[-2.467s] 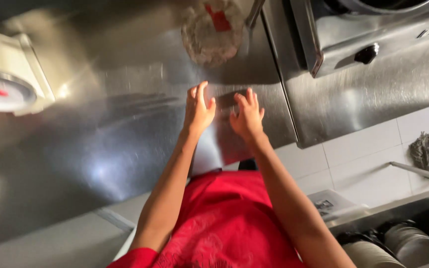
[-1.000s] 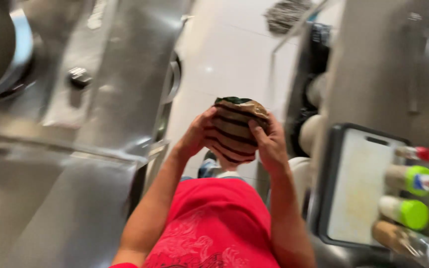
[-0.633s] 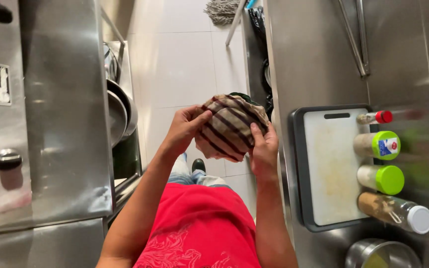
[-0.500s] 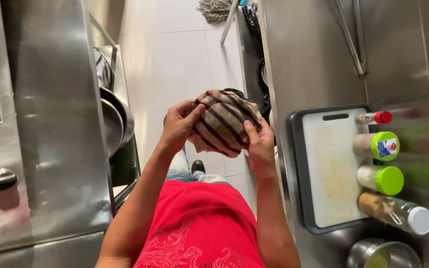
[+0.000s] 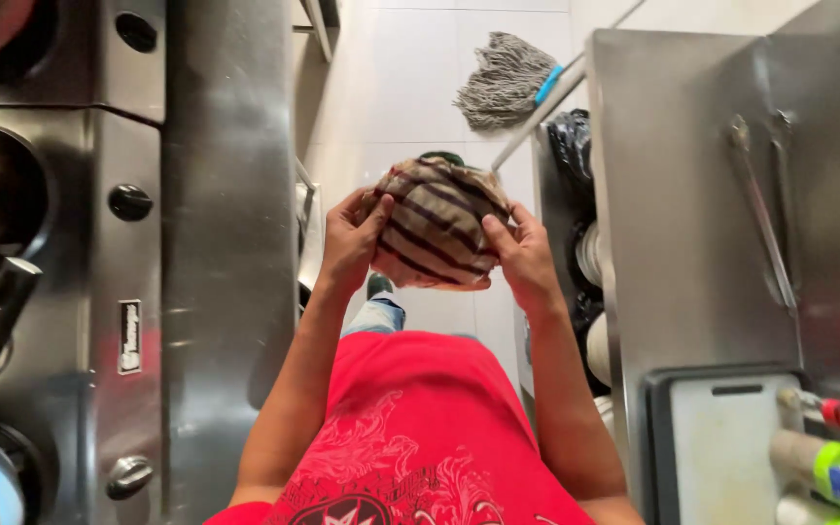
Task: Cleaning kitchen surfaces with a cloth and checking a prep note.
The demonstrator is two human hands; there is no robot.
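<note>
Both hands gripped one striped cloth (image 5: pixel 437 226), bunched into a ball. The left hand (image 5: pixel 350 239) pressed it from nine o'clock and the right hand (image 5: pixel 525 259) from three o'clock, equally near. The cloth sat between them, above the floor. One mop (image 5: pixel 504 80) lay at twelve o'clock. Two bottles (image 5: pixel 817 465) stood at four o'clock.

Both forearms reach forward, left hand (image 5: pixel 350 238) and right hand (image 5: pixel 525 261) cupped inward, facing.
</note>
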